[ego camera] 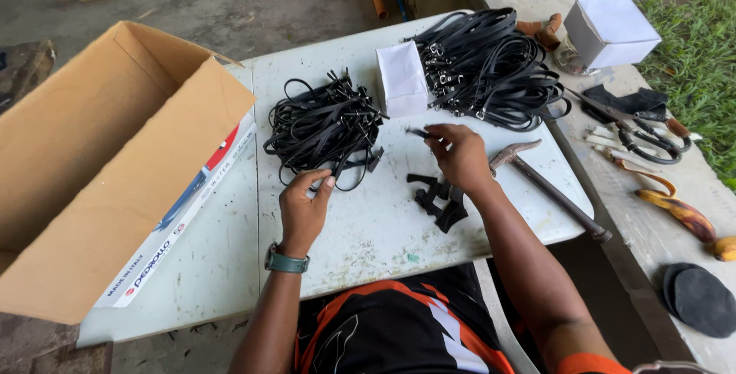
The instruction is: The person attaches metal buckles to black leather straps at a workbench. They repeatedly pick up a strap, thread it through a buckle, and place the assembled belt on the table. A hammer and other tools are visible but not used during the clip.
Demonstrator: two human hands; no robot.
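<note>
Left hand (303,207) curled on a thin black strap (337,167) at the near edge of the tangled strap pile (326,125), fingers pinched round it, likely to pull one strap free from the heap. Right hand (460,155) closed on a small dark piece (418,133) held by the fingertips just above the middle of the white tabletop (368,228); too small to tell what the piece is. A few short black strap pieces (441,197) lying under the right wrist, close by, maybe kept there for easy reach. A small white box (402,79) sitting between the tangled pile and a bigger, neater bundle of black straps with metal buckles (491,67) at the far right corner. A hammer (544,186) resting along the right edge, head just beside the right hand, handle poking past the tabletop's edge. A big open cardboard box (107,167) covering the left side, hanging over the left edge. Off the tabletop, on a grey ledge to the right: another white box (613,29), big scissors (648,132), a browned banana (678,211) and a round dark pad (699,299). Tangled loops lying close in front of the left hand, so other straps could snag and come along. A green watch (286,261) on the left wrist.
</note>
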